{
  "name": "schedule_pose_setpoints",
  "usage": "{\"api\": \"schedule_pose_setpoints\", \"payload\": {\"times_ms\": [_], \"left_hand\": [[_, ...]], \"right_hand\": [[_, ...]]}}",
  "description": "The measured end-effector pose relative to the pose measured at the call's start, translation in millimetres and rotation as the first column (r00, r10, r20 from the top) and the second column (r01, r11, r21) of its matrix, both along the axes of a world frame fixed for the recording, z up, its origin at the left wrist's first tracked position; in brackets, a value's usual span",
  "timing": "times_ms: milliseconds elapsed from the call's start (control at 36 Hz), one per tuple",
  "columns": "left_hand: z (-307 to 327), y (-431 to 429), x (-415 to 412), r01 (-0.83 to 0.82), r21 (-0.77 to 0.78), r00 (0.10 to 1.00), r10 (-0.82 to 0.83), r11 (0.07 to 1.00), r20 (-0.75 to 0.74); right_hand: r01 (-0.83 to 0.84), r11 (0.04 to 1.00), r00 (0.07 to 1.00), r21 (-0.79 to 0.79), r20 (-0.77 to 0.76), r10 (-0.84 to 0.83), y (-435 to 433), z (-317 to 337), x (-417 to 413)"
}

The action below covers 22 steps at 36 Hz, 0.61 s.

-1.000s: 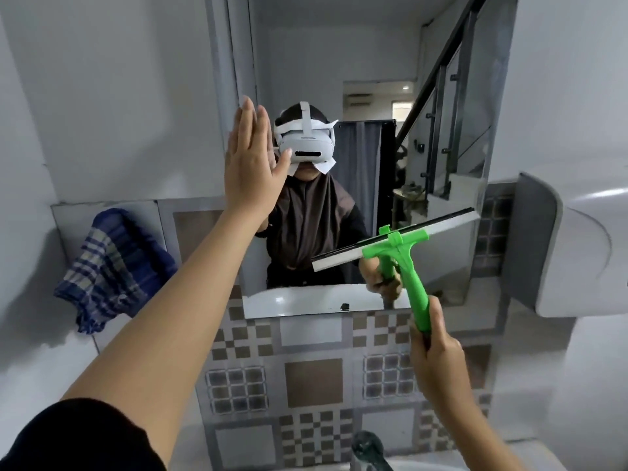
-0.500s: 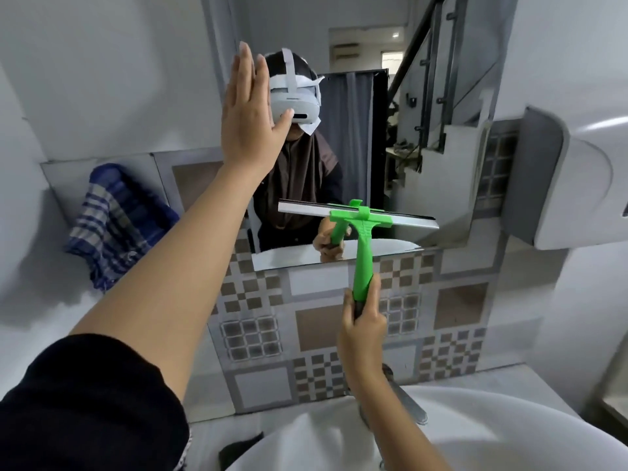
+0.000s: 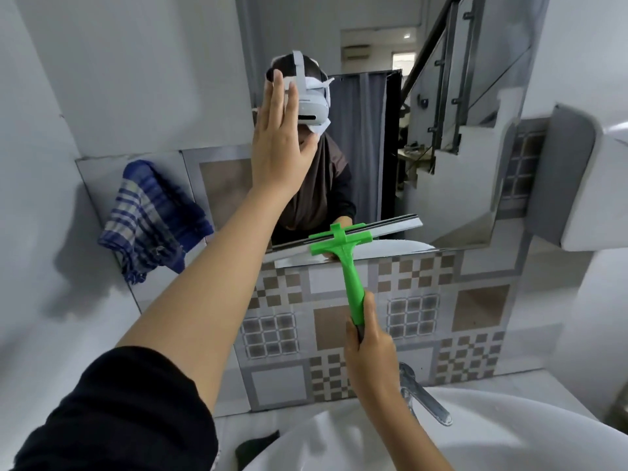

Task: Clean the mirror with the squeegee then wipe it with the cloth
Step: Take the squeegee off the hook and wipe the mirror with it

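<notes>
A frameless mirror [image 3: 452,107] hangs on the wall above patterned tiles. My left hand [image 3: 278,144] lies flat and open against the mirror's left part, fingers up. My right hand [image 3: 370,348] grips the lower end of a green squeegee [image 3: 346,263], whose blade rests across the mirror's bottom edge, nearly level. A blue checked cloth [image 3: 153,219] hangs on the wall to the left of the mirror, apart from both hands.
A white basin [image 3: 492,433] with a chrome tap [image 3: 424,399] sits directly below my right hand. A white wall-mounted fixture [image 3: 591,188] juts out at the right. A dark small object [image 3: 258,450] lies by the basin's left rim.
The squeegee has slid down from the mirror's lower middle to its bottom edge. My left hand stays pressed on the glass. The view has tilted down, showing the basin and tap.
</notes>
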<state>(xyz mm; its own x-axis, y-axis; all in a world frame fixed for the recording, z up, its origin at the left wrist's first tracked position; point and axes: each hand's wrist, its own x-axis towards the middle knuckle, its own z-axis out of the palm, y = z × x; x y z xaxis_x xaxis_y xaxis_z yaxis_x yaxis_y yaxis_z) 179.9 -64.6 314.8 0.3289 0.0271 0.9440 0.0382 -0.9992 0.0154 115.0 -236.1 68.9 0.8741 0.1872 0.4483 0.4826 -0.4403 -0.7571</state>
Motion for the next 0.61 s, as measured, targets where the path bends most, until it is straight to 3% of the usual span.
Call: {"api": "schedule_pose_setpoints", "payload": {"times_ms": [611], "left_hand": [[-65, -34, 2, -0.072, -0.137, 0.997, 0.068, 0.988, -0.038]], "right_hand": [[0.090, 0.926, 0.981, -0.366, 0.193, -0.018, -104, 39, 42]]}}
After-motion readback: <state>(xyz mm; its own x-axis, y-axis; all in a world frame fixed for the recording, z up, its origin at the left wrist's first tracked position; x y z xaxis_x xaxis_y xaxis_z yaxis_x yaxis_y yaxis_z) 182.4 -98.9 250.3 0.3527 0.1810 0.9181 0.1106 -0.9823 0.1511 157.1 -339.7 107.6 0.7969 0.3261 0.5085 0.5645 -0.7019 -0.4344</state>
